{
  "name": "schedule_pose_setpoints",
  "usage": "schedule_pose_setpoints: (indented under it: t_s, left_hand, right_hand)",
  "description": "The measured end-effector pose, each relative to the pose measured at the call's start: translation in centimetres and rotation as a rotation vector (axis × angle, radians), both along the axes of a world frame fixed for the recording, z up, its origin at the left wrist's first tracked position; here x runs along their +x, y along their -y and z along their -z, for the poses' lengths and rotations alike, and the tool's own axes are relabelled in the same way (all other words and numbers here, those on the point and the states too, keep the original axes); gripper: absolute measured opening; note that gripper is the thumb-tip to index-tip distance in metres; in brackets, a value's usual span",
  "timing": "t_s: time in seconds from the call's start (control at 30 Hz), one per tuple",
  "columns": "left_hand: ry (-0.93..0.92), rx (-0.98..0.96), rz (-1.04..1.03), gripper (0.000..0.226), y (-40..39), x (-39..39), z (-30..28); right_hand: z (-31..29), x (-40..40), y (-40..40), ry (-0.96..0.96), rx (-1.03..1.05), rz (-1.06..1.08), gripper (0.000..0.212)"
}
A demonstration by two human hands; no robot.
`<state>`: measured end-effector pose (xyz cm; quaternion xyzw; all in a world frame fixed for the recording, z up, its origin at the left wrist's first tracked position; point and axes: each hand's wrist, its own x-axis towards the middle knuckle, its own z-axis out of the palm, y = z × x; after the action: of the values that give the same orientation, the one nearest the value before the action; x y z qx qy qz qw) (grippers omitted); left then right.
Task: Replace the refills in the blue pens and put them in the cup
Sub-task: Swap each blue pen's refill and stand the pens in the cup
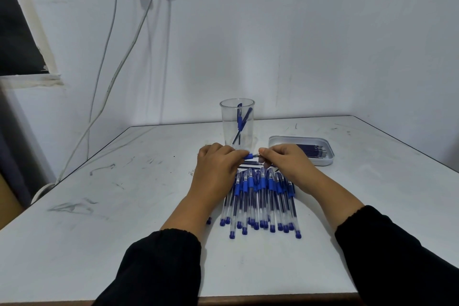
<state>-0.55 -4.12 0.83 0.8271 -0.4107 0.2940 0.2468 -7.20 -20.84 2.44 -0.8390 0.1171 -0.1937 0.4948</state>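
Left hand (218, 164) curled round blue-gripped clear plastic pen (249, 156) mid-desk, right hand (285, 159) pinching its tip, maybe unscrewing. Clear plastic cup (237, 117) just behind, toward desk's far edge, two pens inside.

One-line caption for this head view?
Both hands, left hand and right hand, hold one blue pen above the pen pile, before the cup.

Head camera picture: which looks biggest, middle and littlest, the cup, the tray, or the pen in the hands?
1. Cup, tallest.
2. Tray, similar in area to the cup, so unsure.
3. Pen, mostly hidden by the hands, clearly smallest.
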Motion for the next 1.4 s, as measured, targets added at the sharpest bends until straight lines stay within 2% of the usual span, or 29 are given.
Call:
schedule_pose_setpoints:
  t_s: [0.6,0.73,0.9,1.07,1.23,1.4]
  left_hand:
    - [-0.016,-0.004,-0.006,0.034,-0.07,-0.24,-0.19]
    - [0.014,-0.017,0.008,0.029,0.0,-0.02,-0.01]
    - [0.044,-0.033,0.018,0.025,0.1,0.05,0.06]
    - [0.054,-0.039,0.011,0.025,0.04,0.0,0.06]
    - [0.063,-0.04,0.007,0.025,0.1,0.13,0.13]
    - [0.09,-0.053,-0.001,0.024,0.13,0.27,0.26]
  right_hand:
    - [-0.16,-0.17,0.07,0.091,0.025,-0.082,0.007]
    - [0.08,-0.04,0.06,0.052,-0.044,-0.064,0.021]
    - [0.13,0.05,0.18,0.036,-0.027,-0.04,0.04]
    - [0.14,-0.1,0.22,0.072,-0.017,-0.102,0.008]
    - [0.08,-0.07,0.17,0.06,-0.039,-0.069,0.027]
    - [0.04,-0.11,0.46,0.087,-0.021,-0.101,0.01]
